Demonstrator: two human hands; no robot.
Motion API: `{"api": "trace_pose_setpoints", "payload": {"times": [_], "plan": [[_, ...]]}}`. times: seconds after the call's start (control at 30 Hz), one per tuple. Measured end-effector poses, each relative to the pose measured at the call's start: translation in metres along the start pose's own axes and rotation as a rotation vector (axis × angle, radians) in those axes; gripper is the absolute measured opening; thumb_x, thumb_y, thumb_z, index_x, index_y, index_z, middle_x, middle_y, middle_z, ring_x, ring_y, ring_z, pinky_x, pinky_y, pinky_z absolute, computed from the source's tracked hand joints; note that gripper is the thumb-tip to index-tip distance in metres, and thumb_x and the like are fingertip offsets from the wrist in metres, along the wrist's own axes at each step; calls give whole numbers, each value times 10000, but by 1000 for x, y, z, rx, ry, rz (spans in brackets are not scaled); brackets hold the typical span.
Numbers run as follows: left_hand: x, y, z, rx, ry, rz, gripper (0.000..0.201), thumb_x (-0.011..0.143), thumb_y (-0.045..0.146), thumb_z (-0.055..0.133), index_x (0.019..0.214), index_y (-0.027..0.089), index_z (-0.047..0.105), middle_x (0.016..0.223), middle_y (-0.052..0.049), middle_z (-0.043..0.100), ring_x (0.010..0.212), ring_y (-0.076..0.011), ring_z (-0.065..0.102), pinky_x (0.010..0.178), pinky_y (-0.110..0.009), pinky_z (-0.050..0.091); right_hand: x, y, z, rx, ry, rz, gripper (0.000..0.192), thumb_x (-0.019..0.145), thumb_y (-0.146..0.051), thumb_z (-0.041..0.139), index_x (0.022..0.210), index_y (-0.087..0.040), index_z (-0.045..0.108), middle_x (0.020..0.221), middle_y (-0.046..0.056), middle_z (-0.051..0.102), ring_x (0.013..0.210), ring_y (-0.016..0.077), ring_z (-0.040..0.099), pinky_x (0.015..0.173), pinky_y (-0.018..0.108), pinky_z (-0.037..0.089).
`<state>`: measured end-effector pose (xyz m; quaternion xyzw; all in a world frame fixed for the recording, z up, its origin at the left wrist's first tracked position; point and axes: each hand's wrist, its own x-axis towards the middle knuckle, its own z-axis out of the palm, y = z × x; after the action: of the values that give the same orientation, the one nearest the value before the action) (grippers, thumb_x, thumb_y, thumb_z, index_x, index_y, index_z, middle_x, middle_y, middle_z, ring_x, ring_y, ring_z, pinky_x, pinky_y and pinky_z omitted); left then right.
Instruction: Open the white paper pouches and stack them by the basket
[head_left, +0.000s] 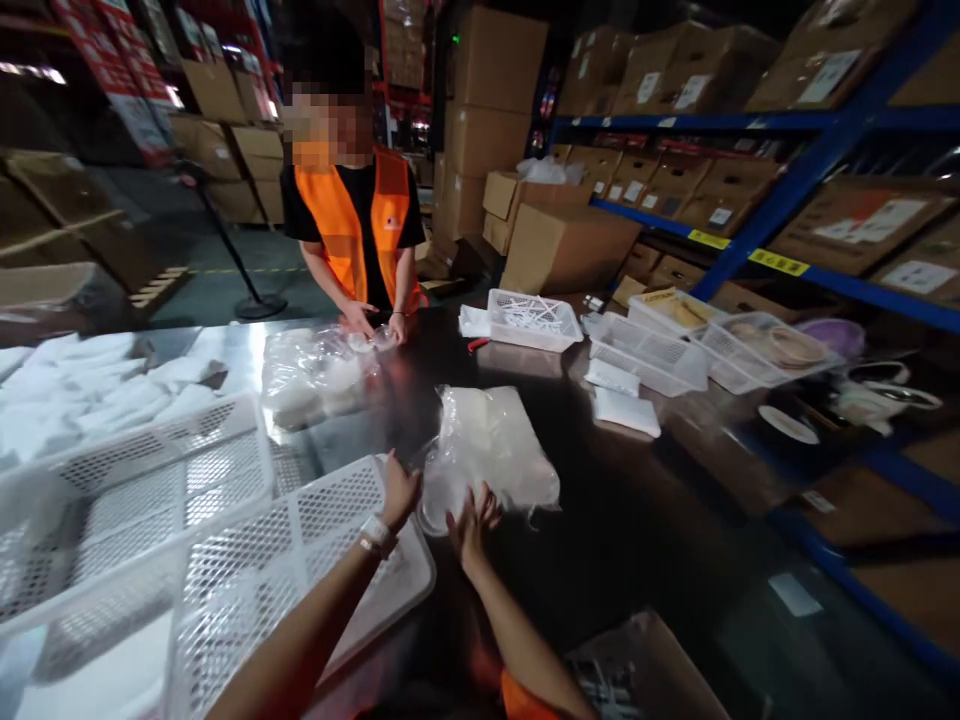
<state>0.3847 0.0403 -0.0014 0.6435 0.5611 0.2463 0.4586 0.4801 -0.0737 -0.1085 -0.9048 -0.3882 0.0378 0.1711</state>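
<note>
A clear plastic bag with a white folded item inside (491,445) lies on the dark table (645,520) in front of me. My left hand (399,492) touches the bag's near left corner, a white band on its wrist. My right hand (471,522) grips the bag's near edge, fingers curled on the plastic. Across the table a person in an orange vest (358,225) handles another clear bag (319,372) with both hands.
White mesh baskets (187,540) sit at my near left, with white packets (90,390) piled behind them. More white baskets (534,320) and small white packets (626,410) lie at the right. Blue shelving (787,190) with cardboard boxes lines the right side. A cardboard box (652,670) stands near me.
</note>
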Motion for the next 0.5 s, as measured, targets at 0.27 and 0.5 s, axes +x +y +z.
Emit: {"api": "trace_pose_setpoints", "payload": {"times": [0.27,0.5], "plan": [[-117,-104,-159,256,486,348,524,889,292,448,1385,183,321,1445,-160,406,1382,-276,368,1132,-478,354,15,1,-20,49,-51,-9,227,817,-274,549,914,-150,713,1316,189,515,1196,362,440,991,497,350],[-160,-232,-285,891,237,-44,436,784,-4,347,1079,135,636,1307,-167,592,1275,-279,512,1112,-432,369,-18,64,5,269,81,-239,322,799,-368,410,773,-152,648,1032,236,558,991,338,568,924,450,470]]}}
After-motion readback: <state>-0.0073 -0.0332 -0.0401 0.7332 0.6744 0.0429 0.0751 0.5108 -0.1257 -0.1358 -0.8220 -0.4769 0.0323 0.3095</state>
